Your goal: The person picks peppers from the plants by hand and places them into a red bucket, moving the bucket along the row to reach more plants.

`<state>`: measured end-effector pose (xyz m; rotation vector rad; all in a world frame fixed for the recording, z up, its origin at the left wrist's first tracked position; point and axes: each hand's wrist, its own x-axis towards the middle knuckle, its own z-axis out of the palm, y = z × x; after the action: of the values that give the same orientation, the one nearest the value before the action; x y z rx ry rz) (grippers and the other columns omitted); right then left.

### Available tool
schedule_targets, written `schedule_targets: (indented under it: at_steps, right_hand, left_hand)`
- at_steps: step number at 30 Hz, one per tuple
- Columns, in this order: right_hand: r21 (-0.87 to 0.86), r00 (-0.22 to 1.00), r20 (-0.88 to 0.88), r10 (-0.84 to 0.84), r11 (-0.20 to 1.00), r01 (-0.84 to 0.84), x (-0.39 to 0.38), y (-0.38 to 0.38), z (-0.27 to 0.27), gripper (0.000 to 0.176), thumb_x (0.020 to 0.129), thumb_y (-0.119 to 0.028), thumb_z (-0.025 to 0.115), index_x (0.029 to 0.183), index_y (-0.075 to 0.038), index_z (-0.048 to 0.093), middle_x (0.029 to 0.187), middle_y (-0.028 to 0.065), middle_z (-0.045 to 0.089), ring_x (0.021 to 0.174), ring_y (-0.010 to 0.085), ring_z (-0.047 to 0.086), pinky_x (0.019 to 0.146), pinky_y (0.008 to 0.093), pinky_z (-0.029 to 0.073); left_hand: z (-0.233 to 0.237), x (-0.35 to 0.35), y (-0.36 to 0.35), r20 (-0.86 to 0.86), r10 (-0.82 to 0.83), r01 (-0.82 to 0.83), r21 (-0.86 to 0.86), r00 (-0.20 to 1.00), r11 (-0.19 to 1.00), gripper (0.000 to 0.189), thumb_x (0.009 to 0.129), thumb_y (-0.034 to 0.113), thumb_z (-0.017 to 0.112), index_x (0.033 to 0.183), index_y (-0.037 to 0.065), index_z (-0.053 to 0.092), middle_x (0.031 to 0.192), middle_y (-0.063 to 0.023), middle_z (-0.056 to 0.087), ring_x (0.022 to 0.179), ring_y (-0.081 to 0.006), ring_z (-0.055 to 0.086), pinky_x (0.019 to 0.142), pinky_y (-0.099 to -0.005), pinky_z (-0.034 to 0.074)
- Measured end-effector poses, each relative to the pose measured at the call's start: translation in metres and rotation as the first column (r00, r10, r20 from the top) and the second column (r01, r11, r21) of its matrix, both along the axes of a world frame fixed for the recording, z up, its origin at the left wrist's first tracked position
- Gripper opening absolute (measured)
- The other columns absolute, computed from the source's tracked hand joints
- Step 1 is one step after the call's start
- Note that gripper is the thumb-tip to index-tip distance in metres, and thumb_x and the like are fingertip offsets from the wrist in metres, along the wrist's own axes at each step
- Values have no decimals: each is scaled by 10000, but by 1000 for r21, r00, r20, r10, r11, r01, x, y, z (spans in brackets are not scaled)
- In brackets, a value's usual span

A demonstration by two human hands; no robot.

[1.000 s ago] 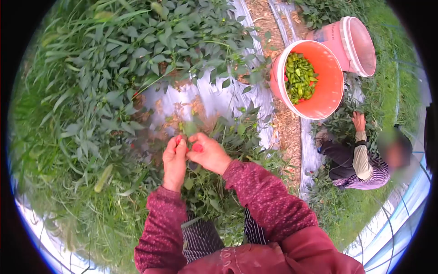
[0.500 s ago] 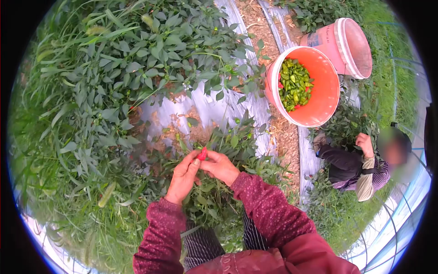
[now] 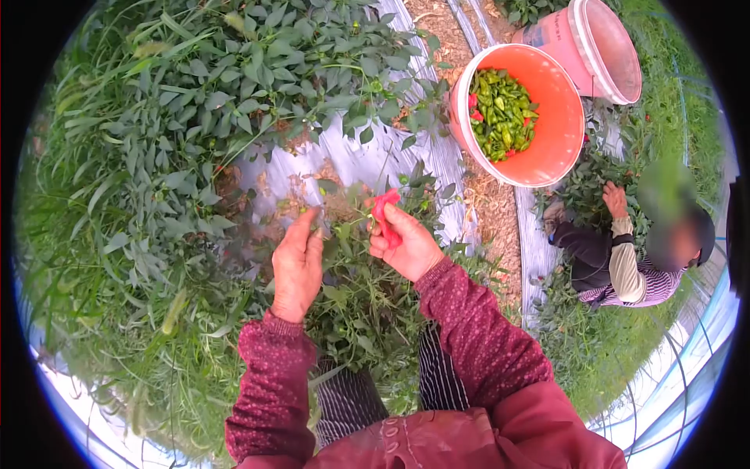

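Observation:
My right hand point(image 3: 408, 244) is closed on red peppers point(image 3: 386, 211), wrinkled and bright, which stick out past the fingertips above the plants. My left hand point(image 3: 297, 264) is apart from it to the left, fingers stretched forward with the thumb alongside, and I see nothing in it. Below and around both hands are leafy pepper plants point(image 3: 363, 293). Ahead to the right, a pink bucket point(image 3: 561, 117) holds many green peppers point(image 3: 502, 109) with a few red ones among them.
A second pink bucket point(image 3: 564, 39) lies tilted behind the first. At the right a co-worker point(image 3: 625, 270) crouches among plants, one hand raised to them. Silvery plastic mulch point(image 3: 363, 160) and a straw-covered path point(image 3: 498, 242) run between rows; tall grass point(image 3: 94, 195) stands left.
My hands have parted: the right moved up and right with the red peppers, the left shifted slightly left. The bucket sits higher in view. The co-worker's hand has moved up toward the plants.

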<state>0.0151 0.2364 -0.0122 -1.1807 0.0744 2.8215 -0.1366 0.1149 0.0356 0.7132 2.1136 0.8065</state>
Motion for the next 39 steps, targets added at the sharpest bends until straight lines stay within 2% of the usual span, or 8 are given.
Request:
schedule_targets:
  at_steps: [8, 12, 16, 24, 26, 30, 36, 39]
  right_hand:
    - [28, 999, -2, 51, 998, -51, 1, -12, 9, 324, 894, -306, 573, 1157, -117, 565, 879, -25, 614, 705, 98, 579, 568, 260, 462]
    - [162, 984, -63, 164, 975, -152, 13, -3, 8, 305, 873, -190, 609, 1161, -106, 558, 839, -32, 566, 615, 80, 467, 542, 251, 388]
    - [381, 938, 95, 334, 858, -344, 10, 13, 12, 264, 843, -151, 645, 1091, -98, 570, 784, -52, 540, 568, 40, 419, 500, 193, 333]
    - [298, 940, 311, 140, 925, -236, 2, 4, 15, 126, 817, -182, 661, 918, -107, 648, 696, -72, 557, 554, 21, 428, 469, 192, 314]
    - [279, 923, 374, 89, 938, -204, 1, -2, 11, 121, 805, -180, 658, 890, -98, 631, 707, -53, 559, 538, 35, 429, 453, 201, 313]
    - [273, 875, 403, -270, 947, 167, 12, 23, -8, 145, 808, -206, 651, 873, -96, 582, 715, -14, 549, 504, 79, 425, 484, 226, 379]
    - [118, 950, 36, -311, 945, 305, 29, 63, -5, 145, 889, -265, 583, 866, -123, 565, 717, -1, 554, 570, 127, 501, 558, 297, 423]
    - [89, 963, -19, -268, 959, 268, 28, 60, -2, 162, 877, -285, 600, 853, -126, 576, 738, -12, 572, 576, 121, 507, 559, 280, 416]
  left_hand:
    - [-8, 13, 30, 504, -51, 80, -35, 862, 996, 415, 799, 214, 669, 1114, -27, 545, 779, -87, 618, 680, -136, 542, 629, -296, 458]
    - [4, 14, 34, 387, -149, 213, -126, 910, 969, 265, 812, 199, 652, 963, -13, 604, 643, -69, 557, 583, -110, 464, 552, -297, 426]
    - [9, 22, 42, 116, -370, 382, -112, 922, 917, 150, 823, 155, 610, 869, 12, 605, 710, -185, 596, 636, -336, 592, 592, -391, 464]
    - [22, 6, 60, 256, -500, 533, -74, 827, 843, 158, 807, 177, 606, 779, 24, 574, 666, -181, 567, 644, -388, 561, 575, -407, 453]
    - [24, 4, 59, 344, -541, 585, -30, 767, 810, 165, 817, 133, 599, 712, 9, 567, 554, -101, 484, 478, -202, 419, 506, -328, 402]
    - [31, -2, 45, 621, -513, 694, -70, 593, 717, 193, 824, 205, 603, 740, 32, 585, 608, -155, 532, 553, -290, 552, 559, -376, 444]
    - [-5, -3, 21, -42, -773, 573, -646, 633, 505, 269, 823, 170, 597, 1033, 7, 557, 984, -164, 614, 793, -342, 639, 734, -448, 501]
    - [3, 3, 58, -277, -546, 510, -196, 791, 838, 395, 832, 138, 590, 1179, -17, 480, 1178, -175, 548, 888, -351, 626, 778, -423, 499]
